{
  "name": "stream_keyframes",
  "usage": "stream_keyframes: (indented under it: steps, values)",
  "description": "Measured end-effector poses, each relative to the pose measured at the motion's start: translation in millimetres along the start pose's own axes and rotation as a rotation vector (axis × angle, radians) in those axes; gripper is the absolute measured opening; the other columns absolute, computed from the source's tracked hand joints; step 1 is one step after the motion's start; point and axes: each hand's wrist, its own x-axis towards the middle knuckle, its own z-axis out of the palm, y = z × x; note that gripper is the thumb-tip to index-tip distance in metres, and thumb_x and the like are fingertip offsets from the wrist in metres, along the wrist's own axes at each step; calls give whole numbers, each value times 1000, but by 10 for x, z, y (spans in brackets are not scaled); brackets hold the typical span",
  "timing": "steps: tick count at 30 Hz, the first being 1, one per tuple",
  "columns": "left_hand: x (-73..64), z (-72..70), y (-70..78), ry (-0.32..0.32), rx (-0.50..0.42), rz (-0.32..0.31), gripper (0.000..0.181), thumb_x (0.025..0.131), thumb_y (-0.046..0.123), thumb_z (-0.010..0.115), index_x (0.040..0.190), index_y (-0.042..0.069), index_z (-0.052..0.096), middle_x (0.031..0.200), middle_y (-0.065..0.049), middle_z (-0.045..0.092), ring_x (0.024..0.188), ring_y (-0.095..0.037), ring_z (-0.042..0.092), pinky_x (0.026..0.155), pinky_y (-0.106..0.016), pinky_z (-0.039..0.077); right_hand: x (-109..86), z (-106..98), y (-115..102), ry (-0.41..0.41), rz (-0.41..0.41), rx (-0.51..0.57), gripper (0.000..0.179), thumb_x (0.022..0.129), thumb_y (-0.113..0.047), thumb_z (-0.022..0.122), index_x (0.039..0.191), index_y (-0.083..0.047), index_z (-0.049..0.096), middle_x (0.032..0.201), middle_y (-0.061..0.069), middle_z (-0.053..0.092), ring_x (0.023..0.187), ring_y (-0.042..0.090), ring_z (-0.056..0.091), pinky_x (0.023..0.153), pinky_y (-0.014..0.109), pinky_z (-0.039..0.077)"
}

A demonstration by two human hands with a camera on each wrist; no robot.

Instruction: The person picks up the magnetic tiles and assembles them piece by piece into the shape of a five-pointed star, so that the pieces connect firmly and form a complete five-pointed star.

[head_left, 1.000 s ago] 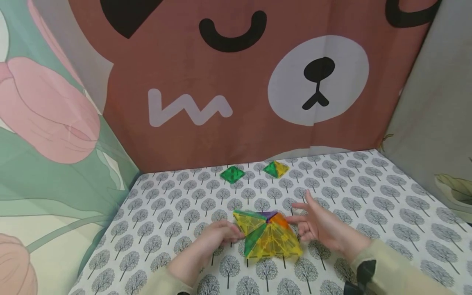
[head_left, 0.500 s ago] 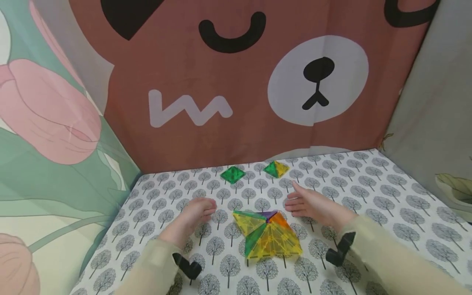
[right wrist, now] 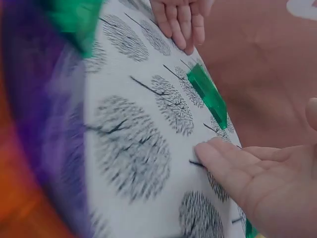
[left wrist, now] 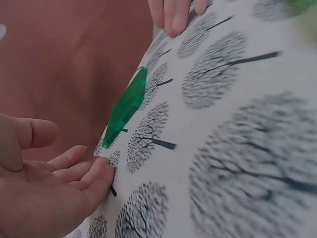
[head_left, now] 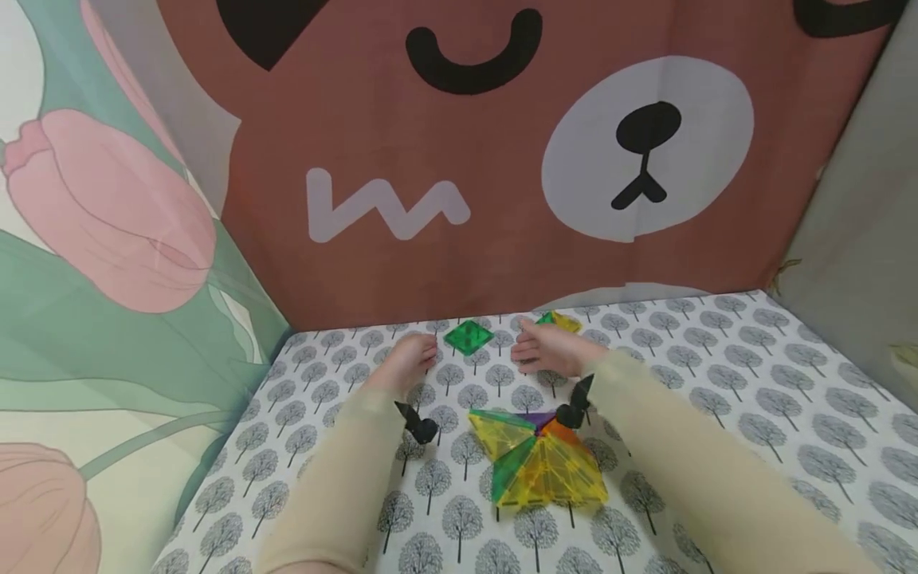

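Observation:
A green translucent, diamond-outlined tile piece lies near the back of the surface, between the two hands and touched by neither. To its left is my left hand, with relaxed fingers near the piece's edge in the left wrist view. On the other side my right hand has its fingers extended and grips nothing. Behind that hand, partly hidden, sits a green and yellow translucent piece. Closer to me stands a larger peaked, star-like build of yellow, green, orange and purple translucent tiles, below the right wrist.
A white cloth with a tree print covers the surface. A brown curtain with a bear print rises along the back edge. A flowered curtain borders the left side, and a grey one the right.
Both hands have left the large tile build, where they touched its sides, and have moved away from me to either side of the green piece. The build stays put; the view shifts slightly.

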Motion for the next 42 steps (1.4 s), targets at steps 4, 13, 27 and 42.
stream_keyframes:
  steps: [4, 13, 27, 42]
  values:
    - [163, 6, 12, 48, -134, 5, 54, 106, 12, 41, 155, 1, 21, 156, -21, 22, 140, -31, 31, 112, -37, 31, 222, 37, -68, -23, -15, 61, 83, 106, -51, 29, 153, 8, -3, 156, 33, 15, 144, 42, 21, 112, 51, 32]
    - [294, 18, -12, 72, -181, -11, 48, 105, 13, 45, 150, -2, 35, 149, -19, 38, 136, -30, 38, 109, -36, 38, 492, 57, -108, 51, 10, 192, 84, 105, -51, 31, 154, 6, -6, 158, 31, 12, 144, 42, 21, 109, 52, 36]
    - [156, 126, -28, -7, -128, 28, 48, 107, 12, 38, 148, -10, 31, 151, -27, 34, 138, -36, 37, 112, -39, 34, 257, 49, -55, -10, -12, 218, 86, 104, -54, 33, 154, 5, -4, 155, 36, 11, 140, 47, 26, 113, 51, 30]
    - [-202, 599, -9, -103, 201, -60, 33, 96, 3, 57, 126, -12, 55, 121, -24, 59, 101, -30, 65, 90, -36, 54, -476, -201, 235, 22, 44, 190, 77, 107, -46, 35, 151, 13, 13, 145, 37, 33, 128, 44, 47, 105, 47, 42]
